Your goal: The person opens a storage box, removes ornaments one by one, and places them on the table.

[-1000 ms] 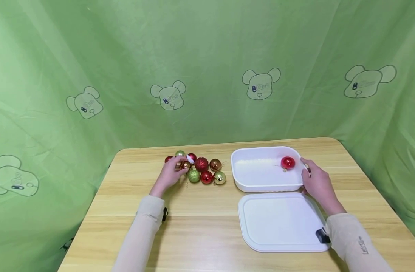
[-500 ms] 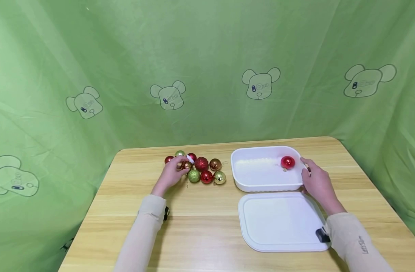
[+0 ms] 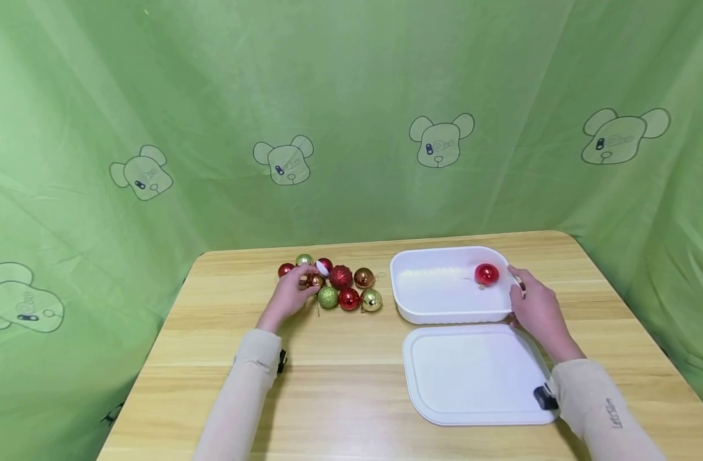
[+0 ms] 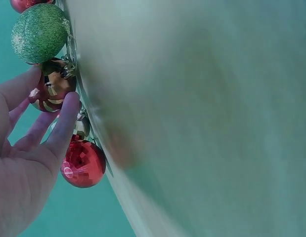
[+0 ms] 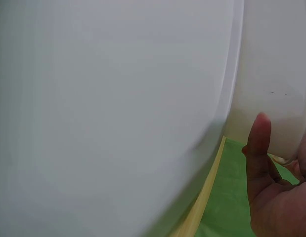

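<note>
On the table's left half, my left hand (image 3: 290, 296) pinches a shiny copper Christmas bauble (image 3: 317, 282) between thumb and fingers. In the left wrist view the copper bauble (image 4: 56, 86) sits between a green glitter bauble (image 4: 39, 33) and a shiny red bauble (image 4: 82, 164). Several more red, green, gold and brown baubles cluster to the right of this hand, including a dark red textured one (image 3: 340, 277). My right hand (image 3: 537, 310) grips the right wall of a white plastic box (image 3: 438, 294). One red bauble (image 3: 486, 274) lies inside it, near the right end.
A flat white lid (image 3: 478, 378) lies on the wooden table (image 3: 328, 397) in front of the box, partly under the right forearm. Behind the table hangs a green curtain (image 3: 351, 192) with bear-face prints.
Almost nothing differs. My left hand has shifted very slightly right with the copper bauble between its fingers; the right hand and the box stay in place.
</note>
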The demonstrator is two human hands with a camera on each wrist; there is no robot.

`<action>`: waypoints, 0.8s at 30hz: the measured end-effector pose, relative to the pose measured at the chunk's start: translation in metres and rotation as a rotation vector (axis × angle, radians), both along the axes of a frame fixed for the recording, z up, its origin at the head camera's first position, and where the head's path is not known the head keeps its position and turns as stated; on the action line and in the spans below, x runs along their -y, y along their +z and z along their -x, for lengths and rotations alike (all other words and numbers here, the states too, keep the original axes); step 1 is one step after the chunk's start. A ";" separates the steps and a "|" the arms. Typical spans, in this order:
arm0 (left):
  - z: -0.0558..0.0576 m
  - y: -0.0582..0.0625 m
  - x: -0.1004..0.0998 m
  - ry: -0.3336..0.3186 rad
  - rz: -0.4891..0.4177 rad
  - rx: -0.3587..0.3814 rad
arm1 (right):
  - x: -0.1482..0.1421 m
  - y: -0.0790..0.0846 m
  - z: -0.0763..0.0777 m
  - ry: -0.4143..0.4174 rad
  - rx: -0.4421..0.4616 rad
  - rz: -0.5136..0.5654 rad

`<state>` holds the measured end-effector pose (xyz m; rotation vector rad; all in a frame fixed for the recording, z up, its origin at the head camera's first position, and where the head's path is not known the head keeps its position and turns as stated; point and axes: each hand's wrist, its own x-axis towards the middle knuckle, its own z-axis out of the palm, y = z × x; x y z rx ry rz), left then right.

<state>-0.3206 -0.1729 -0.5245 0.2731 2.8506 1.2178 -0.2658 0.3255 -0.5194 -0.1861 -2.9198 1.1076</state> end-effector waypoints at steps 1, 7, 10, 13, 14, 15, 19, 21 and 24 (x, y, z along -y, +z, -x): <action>0.000 0.000 0.000 0.002 0.002 -0.001 | 0.000 0.000 0.000 0.000 -0.001 0.000; 0.000 -0.001 0.001 -0.005 0.004 -0.010 | 0.000 0.000 0.000 -0.002 -0.005 -0.006; 0.000 -0.002 0.002 -0.014 -0.001 -0.011 | 0.000 0.000 0.000 -0.007 -0.004 -0.011; 0.001 -0.002 0.002 -0.023 -0.005 -0.012 | 0.000 0.000 0.000 -0.009 0.002 -0.012; 0.001 -0.002 0.002 -0.023 -0.004 -0.011 | 0.000 -0.001 0.000 -0.010 0.003 -0.013; 0.001 -0.002 0.003 -0.023 -0.004 -0.010 | 0.000 -0.001 0.000 -0.008 0.001 -0.014; -0.001 0.001 0.003 -0.014 0.000 -0.001 | 0.000 -0.002 0.000 -0.001 -0.012 -0.017; -0.003 0.002 0.003 -0.008 0.000 0.008 | 0.000 -0.002 0.001 0.003 -0.016 -0.016; -0.005 0.005 0.004 -0.002 -0.001 0.015 | -0.001 -0.002 0.000 0.002 -0.012 -0.015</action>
